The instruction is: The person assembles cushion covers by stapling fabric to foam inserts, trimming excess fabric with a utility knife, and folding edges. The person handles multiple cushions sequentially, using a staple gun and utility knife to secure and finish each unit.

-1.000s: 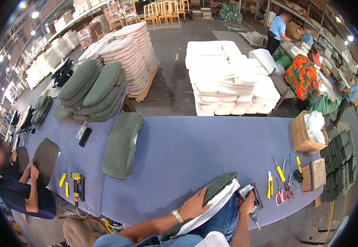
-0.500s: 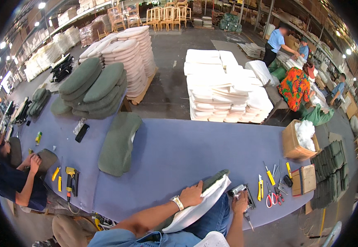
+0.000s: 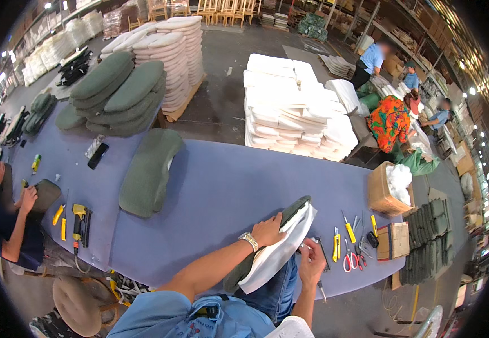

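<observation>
Head view: left hand lies flat on a green seat cushion with white foam underside, fingers spread over its top face, pressing rather than gripping. Cushion stands tilted on edge at the near rim of the blue-grey worktop, lower end off the edge above the person's lap. Right hand sits just beside the cushion's white side, fingers curled at its edge; can't tell whether they actually pinch the fabric. Just right of that hand: yellow utility knives, red-handled scissors, small wooden box. Further right, a stack of small green pads and a cardboard box with white stuffing. Mid-worktop, well apart to the left, a second green cushion lying flat. Left end: yellow power tool, another person's hand on a dark cushion. Beyond the worktop: stacked green cushions, white foam stacks, people working at far right.
</observation>
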Demonstrator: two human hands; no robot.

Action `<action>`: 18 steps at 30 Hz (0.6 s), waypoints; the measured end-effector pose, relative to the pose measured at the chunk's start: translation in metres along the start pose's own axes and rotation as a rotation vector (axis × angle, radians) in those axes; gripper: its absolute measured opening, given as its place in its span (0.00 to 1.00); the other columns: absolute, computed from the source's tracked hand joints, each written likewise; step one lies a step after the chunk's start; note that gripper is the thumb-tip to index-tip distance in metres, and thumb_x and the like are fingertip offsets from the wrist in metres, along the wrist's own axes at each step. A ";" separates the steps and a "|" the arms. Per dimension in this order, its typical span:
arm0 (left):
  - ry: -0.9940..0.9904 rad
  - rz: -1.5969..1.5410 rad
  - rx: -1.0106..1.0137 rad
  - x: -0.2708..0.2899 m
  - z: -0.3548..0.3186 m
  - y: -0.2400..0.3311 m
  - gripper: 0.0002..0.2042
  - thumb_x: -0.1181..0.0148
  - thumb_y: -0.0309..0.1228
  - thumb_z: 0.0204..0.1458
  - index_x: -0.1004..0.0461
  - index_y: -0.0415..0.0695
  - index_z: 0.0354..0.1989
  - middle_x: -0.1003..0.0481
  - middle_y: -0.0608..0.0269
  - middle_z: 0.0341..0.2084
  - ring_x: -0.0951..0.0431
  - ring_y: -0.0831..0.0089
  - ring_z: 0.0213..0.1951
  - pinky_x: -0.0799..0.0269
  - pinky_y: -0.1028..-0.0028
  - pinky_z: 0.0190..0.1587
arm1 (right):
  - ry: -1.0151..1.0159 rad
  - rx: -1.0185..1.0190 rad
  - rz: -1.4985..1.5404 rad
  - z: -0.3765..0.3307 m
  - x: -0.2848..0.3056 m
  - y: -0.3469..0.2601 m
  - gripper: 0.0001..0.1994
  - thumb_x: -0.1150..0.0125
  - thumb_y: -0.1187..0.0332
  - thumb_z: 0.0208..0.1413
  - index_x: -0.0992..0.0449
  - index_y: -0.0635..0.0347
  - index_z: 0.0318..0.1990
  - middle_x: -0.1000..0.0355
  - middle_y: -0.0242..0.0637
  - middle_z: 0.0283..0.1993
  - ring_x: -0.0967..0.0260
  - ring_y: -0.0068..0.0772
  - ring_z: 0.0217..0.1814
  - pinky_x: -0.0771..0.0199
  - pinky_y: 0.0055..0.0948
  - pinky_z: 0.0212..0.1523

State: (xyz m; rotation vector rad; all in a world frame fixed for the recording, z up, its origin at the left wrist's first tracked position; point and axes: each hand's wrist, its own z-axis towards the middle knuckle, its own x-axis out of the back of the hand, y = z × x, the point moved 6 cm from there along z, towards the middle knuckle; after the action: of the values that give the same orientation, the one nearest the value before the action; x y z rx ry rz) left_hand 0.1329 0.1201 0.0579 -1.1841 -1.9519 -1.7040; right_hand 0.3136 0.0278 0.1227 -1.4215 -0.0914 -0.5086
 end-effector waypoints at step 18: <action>-0.191 -0.676 -0.144 -0.075 0.001 -0.059 0.38 0.71 0.61 0.69 0.55 0.47 0.79 0.60 0.48 0.79 0.66 0.55 0.79 0.68 0.61 0.79 | 0.031 -0.053 -0.302 -0.006 -0.060 0.022 0.16 0.27 0.62 0.56 0.28 0.63 0.39 0.27 0.34 0.24 0.30 0.24 0.23 0.29 0.26 0.28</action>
State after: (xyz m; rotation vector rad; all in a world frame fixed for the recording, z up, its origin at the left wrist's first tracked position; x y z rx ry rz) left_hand 0.1370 0.0948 -0.0338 -0.7895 -2.5890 -2.1330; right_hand 0.2672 0.0402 0.0801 -1.4587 -0.2722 -0.7862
